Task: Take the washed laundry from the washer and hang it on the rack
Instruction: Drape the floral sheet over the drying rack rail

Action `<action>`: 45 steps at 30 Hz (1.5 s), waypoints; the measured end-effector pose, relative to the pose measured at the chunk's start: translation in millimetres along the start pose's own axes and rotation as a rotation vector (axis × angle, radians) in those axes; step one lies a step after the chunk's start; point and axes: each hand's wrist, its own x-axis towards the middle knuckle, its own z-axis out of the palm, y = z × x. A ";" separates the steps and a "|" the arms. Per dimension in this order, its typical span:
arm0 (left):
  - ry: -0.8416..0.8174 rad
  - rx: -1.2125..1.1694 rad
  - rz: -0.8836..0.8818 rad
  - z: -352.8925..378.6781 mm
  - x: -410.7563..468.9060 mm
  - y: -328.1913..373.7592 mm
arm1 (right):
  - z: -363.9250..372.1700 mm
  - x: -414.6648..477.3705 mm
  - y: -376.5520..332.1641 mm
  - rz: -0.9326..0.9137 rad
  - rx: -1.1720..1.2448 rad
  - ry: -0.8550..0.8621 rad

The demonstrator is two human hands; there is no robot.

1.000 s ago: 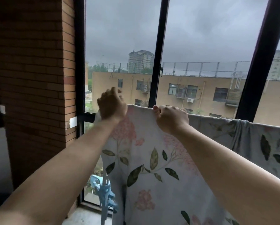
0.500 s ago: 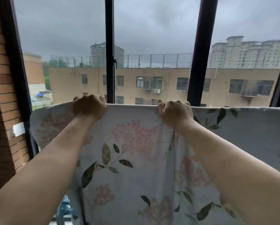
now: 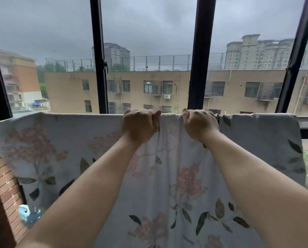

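A pale floral sheet (image 3: 47,145) with pink flowers and green leaves hangs spread over a rail that it hides, across the whole width in front of the window. My left hand (image 3: 139,126) grips the sheet's top fold near the middle. My right hand (image 3: 198,125) grips the same fold just to its right, and the cloth bunches into folds between them. The washer is out of view.
A black-framed window (image 3: 199,56) stands right behind the sheet. A brick wall (image 3: 1,185) closes the left side. Something blue (image 3: 29,214) shows low at the left, below the sheet's edge.
Both hands have slid right along the sheet's top edge and come close together. The view has turned right, showing more of the spread sheet on the left.
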 end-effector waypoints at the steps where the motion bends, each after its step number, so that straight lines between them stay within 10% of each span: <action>1: 0.006 0.013 0.000 0.5 0.8 -3.3 | -4.6 0.1 10.4 0.014 -0.014 -0.013; 23: -0.122 -0.101 -0.075 -4.4 17.8 43.2 | -8.6 -9.2 25.3 0.058 0.024 -0.050; 29: -0.161 0.039 0.016 -27.1 -2.3 -52.5 | -13.7 -13.5 19.2 0.079 -0.048 -0.048; 36: -0.262 0.332 -0.570 -66.0 -29.6 -221.1 | 0.7 1.8 -25.3 0.129 -0.106 -0.068; 45: -0.162 0.161 -0.442 -61.7 -34.9 -220.5 | 28.4 -4.1 -129.5 -0.012 -0.062 0.025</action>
